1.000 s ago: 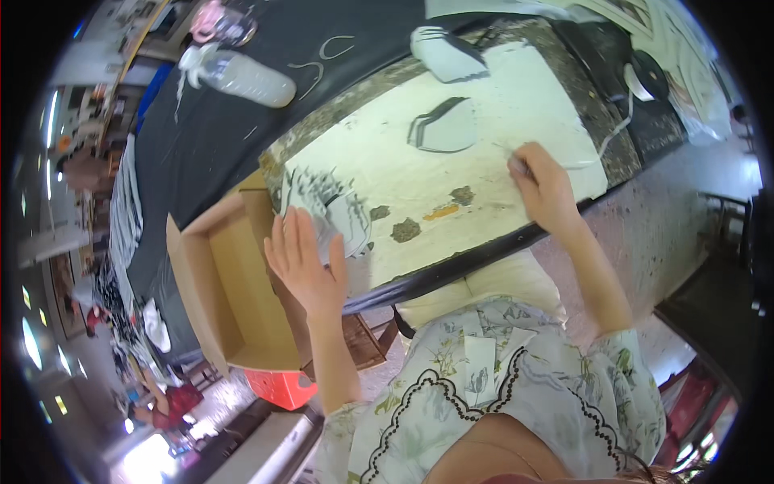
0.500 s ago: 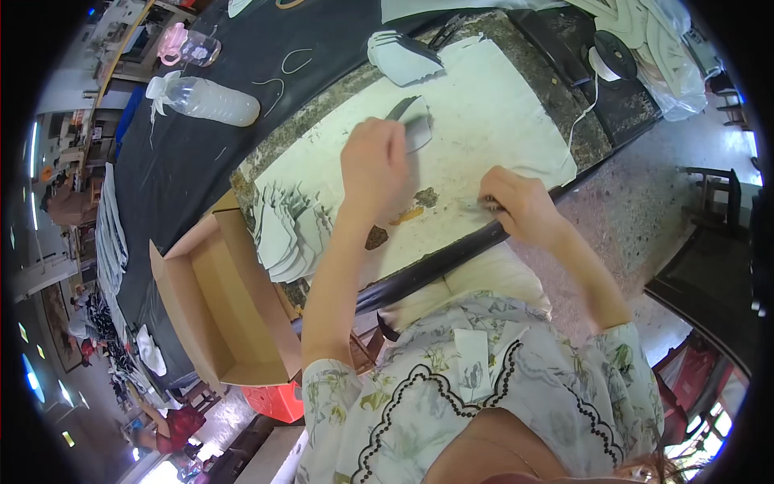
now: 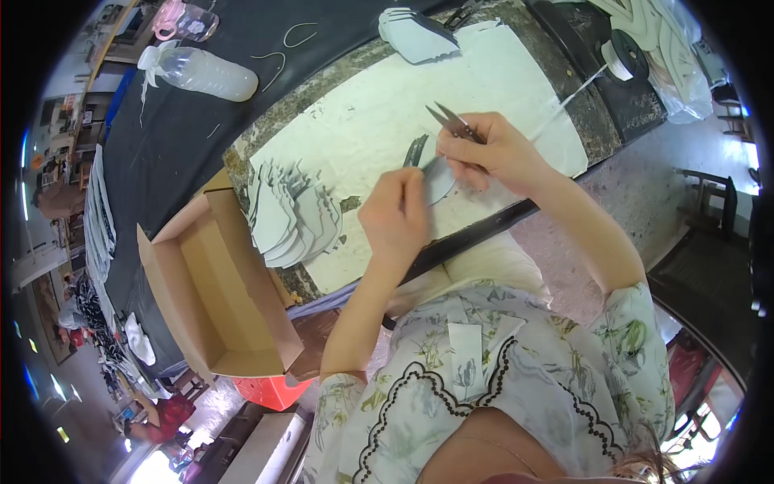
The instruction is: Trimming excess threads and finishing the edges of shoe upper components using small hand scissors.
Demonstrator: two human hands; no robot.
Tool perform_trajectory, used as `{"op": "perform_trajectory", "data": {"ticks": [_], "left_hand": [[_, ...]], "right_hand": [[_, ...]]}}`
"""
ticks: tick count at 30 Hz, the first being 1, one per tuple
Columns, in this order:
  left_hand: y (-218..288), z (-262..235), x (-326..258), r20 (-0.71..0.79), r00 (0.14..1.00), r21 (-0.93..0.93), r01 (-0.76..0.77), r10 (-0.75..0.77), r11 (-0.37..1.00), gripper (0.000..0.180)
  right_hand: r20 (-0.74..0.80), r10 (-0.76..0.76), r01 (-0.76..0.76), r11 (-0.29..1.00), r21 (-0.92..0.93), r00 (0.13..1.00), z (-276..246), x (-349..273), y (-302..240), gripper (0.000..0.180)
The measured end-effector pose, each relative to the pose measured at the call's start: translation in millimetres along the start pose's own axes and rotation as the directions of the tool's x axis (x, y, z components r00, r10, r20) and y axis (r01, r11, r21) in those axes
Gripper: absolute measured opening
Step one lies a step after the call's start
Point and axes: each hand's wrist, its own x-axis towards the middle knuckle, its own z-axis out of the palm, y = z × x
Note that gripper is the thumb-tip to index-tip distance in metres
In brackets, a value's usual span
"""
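Note:
My right hand (image 3: 506,155) is closed round a pair of thread snips (image 3: 453,124), whose dark blades point to the upper left and stand apart. Just left of it, my left hand (image 3: 395,211) pinches a pale cut piece (image 3: 440,181) with a dark strip at its upper end. The hand hides part of this piece. Both hands are over the white-covered work board (image 3: 355,137). From a spool (image 3: 626,56), white tape (image 3: 571,98) runs straight toward my right hand; its end is hidden there.
A fanned pile of pale pieces (image 3: 294,218) lies on the board's left; a smaller stack (image 3: 415,36) sits at its far edge. An open cardboard box (image 3: 214,282) stands at left. Beyond are a bottle (image 3: 201,74) and a pink-handled jug (image 3: 185,20). A chair (image 3: 709,202) stands right.
My right hand has moved up and left from the board's near edge, and the snips now show in it. My left hand has drawn the piece nearer me. The tape has straightened.

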Motion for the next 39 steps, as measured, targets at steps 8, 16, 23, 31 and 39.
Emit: {"op": "perform_trajectory", "data": {"ticks": [8,16,23,31,39], "left_hand": [[-13,-29,1,-0.263,0.928,0.243,-0.202,0.265,0.949,0.009],[2,2,-55,0.170,0.909,0.269,-0.413,0.380,0.870,0.025],[-6,-9,-58,0.139,0.924,0.212,-0.378,0.355,0.901,0.030],[-10,-9,-63,0.104,0.939,0.179,-0.341,0.327,0.923,0.031],[-10,-13,-64,0.063,0.950,0.134,-0.313,0.307,0.940,0.032]], "right_hand": [[-0.170,0.132,-0.140,0.990,-0.036,0.977,8,-1,20,0.025],[-0.269,-0.063,-0.027,0.948,-0.319,0.961,-5,-12,13,0.020],[0.076,0.034,0.012,0.843,-0.538,0.997,12,5,8,0.017],[0.195,0.040,0.080,0.819,-0.568,0.980,17,14,25,0.017],[0.113,-0.039,0.109,0.677,-0.728,0.993,27,13,28,0.020]]}}
